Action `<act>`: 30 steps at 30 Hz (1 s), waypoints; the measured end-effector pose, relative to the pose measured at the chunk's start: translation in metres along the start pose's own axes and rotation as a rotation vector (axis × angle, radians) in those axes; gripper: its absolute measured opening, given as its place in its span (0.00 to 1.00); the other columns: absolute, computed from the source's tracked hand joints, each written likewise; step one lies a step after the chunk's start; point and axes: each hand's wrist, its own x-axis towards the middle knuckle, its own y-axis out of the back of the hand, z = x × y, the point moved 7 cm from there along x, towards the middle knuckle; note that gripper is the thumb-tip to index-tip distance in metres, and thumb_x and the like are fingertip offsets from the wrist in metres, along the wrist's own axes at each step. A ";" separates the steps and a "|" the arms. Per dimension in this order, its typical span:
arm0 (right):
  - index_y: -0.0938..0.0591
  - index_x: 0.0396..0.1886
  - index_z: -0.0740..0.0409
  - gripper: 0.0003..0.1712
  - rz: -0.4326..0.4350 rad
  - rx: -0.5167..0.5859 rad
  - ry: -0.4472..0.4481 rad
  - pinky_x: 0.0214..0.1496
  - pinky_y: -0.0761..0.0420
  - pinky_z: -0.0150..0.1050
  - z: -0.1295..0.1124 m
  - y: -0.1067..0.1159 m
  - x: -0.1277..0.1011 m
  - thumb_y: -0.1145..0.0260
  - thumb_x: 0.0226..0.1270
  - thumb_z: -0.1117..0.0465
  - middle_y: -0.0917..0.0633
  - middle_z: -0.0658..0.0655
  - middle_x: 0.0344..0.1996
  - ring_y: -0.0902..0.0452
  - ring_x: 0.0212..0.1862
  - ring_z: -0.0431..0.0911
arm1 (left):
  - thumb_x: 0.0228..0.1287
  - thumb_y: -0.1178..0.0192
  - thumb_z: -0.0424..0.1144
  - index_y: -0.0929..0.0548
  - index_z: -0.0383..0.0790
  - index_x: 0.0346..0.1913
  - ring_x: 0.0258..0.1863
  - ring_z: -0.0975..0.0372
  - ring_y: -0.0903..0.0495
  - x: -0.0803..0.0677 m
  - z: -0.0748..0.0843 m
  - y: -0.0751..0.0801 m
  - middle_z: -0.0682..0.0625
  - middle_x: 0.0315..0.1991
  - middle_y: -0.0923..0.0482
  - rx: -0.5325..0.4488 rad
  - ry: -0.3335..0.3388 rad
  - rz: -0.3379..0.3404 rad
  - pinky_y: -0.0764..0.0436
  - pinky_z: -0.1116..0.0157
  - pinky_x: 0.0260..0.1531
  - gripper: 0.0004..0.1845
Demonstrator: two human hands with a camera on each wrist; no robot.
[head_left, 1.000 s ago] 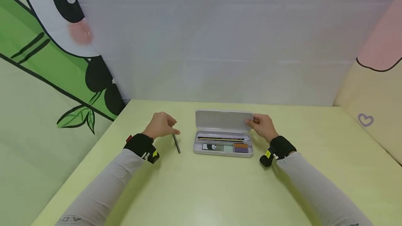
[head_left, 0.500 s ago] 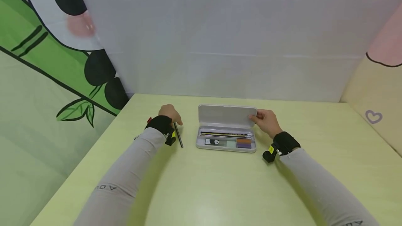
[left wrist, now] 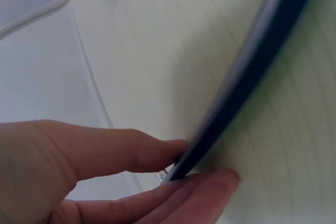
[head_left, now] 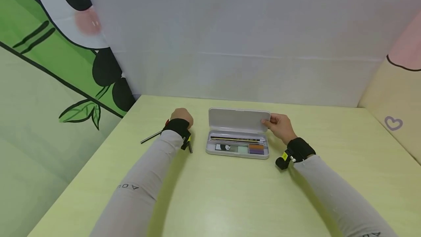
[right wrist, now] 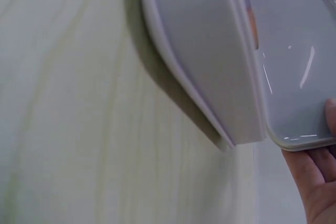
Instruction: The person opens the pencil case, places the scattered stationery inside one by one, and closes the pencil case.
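Observation:
In the left wrist view, my left hand point(left wrist: 126, 166) pinches the end of a slim dark pencil point(left wrist: 231, 95) between thumb and fingers. The head view shows only the pencil's near end, past the wrist strap; my left hand point(head_left: 182, 115) is bent away there. To its right lies a white pencil case point(head_left: 213, 153) with its lid point(head_left: 236, 119) raised. My right hand point(head_left: 279, 127) grips the lid's right edge, thumb on the inner face. Inside are several striped pencils point(head_left: 236, 140), an orange-and-purple block point(head_left: 255, 149) and a panda-printed eraser point(head_left: 225, 147).
Another dark stick point(head_left: 151, 137) lies on the table left of my left wrist, partly hidden by it. The pale yellow table point(head_left: 223, 193) meets a grey-white backdrop point(head_left: 250, 46) at the back. A panda-and-bamboo print point(head_left: 65, 46) covers the left side.
My left hand has moved forward and right, from above the pencil to its far end. The stick on the left has come into view. My right hand keeps holding the lid.

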 end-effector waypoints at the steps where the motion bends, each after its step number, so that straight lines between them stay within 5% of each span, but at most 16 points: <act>1: 0.20 0.53 0.72 0.18 0.003 0.001 0.001 0.37 0.23 0.20 0.000 0.000 -0.001 0.38 0.68 0.64 0.16 0.71 0.47 0.15 0.40 0.39 | 0.59 0.46 0.32 0.21 0.34 0.24 0.17 0.62 0.37 -0.001 0.000 0.001 0.47 0.23 0.31 -0.006 -0.001 0.005 0.39 0.69 0.13 0.09; 9: 0.21 0.54 0.72 0.19 0.022 0.014 -0.023 0.39 0.19 0.23 -0.001 -0.004 -0.010 0.39 0.69 0.64 0.17 0.71 0.48 0.14 0.47 0.54 | 0.53 0.39 0.28 0.18 0.32 0.25 0.15 0.62 0.36 -0.009 -0.009 0.007 0.46 0.23 0.29 -0.060 -0.057 -0.020 0.37 0.71 0.11 0.04; 15: 0.21 0.54 0.73 0.19 0.030 0.025 -0.011 0.41 0.17 0.27 -0.008 -0.013 -0.017 0.38 0.68 0.65 0.17 0.73 0.48 0.18 0.50 0.63 | 0.55 0.33 0.31 0.14 0.26 0.34 0.19 0.58 0.16 -0.028 -0.015 0.032 0.38 0.27 0.14 -0.068 -0.286 -0.031 0.15 0.65 0.28 0.09; 19: 0.21 0.53 0.74 0.19 0.032 0.033 -0.006 0.38 0.22 0.21 -0.010 -0.016 -0.017 0.38 0.68 0.65 0.17 0.73 0.47 0.17 0.50 0.62 | 0.58 0.34 0.33 0.12 0.29 0.31 0.22 0.57 0.14 -0.045 -0.015 0.050 0.40 0.25 0.13 -0.073 -0.455 -0.043 0.14 0.57 0.42 0.08; 30: 0.19 0.50 0.74 0.17 0.047 0.019 0.001 0.35 0.24 0.21 -0.011 -0.017 -0.015 0.38 0.68 0.65 0.16 0.72 0.45 0.16 0.48 0.61 | 0.58 0.34 0.32 0.11 0.34 0.35 0.30 0.56 0.16 -0.093 0.001 0.075 0.41 0.33 0.13 -0.148 -0.705 0.111 0.17 0.61 0.34 0.05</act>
